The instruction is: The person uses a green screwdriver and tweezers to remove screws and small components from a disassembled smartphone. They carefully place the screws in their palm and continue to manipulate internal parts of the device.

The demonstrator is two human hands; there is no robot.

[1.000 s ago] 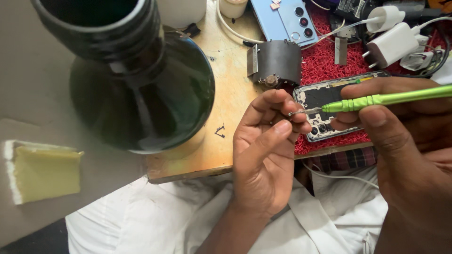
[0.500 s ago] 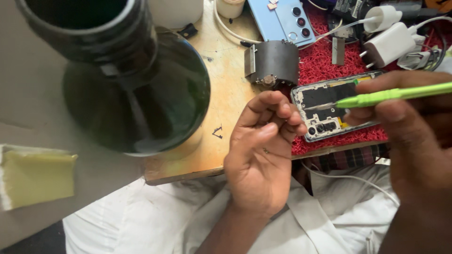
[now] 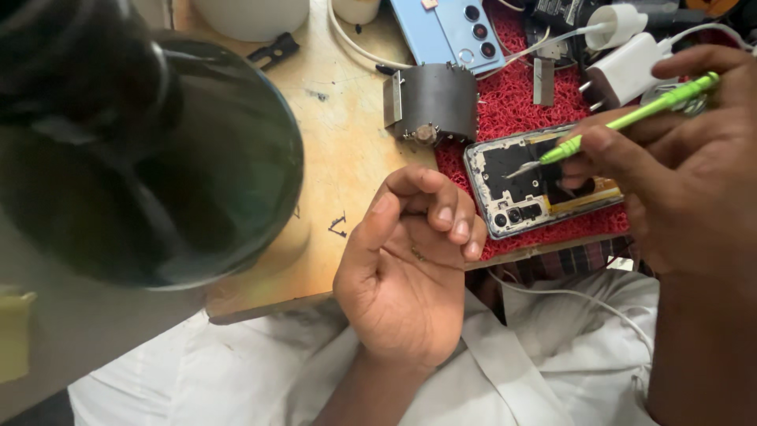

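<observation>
My left hand point(image 3: 406, 268) rests palm up at the near edge of the wooden board point(image 3: 347, 134). Its fingers are curled loosely over a tiny dark piece point(image 3: 415, 254) lying in the palm. My right hand point(image 3: 678, 189) grips a green screwdriver point(image 3: 639, 114) like a pen. The metal tip hovers over the dark inner plate of an opened phone point(image 3: 520, 189), which lies back-side up on a red mat point(image 3: 505, 118), just right of my left hand's fingertips.
A large black round magnifier point(image 3: 158, 158) fills the left of the view, out of focus. Behind the phone lie a grey metal block point(image 3: 434, 102), a blue phone back cover point(image 3: 453, 28) and white chargers point(image 3: 623, 75). A white cable point(image 3: 568, 296) crosses my lap.
My left hand has drawn back from the screwdriver tip, turned palm up and curled its fingers. My right hand has lifted the screwdriver and tilted it over the phone.
</observation>
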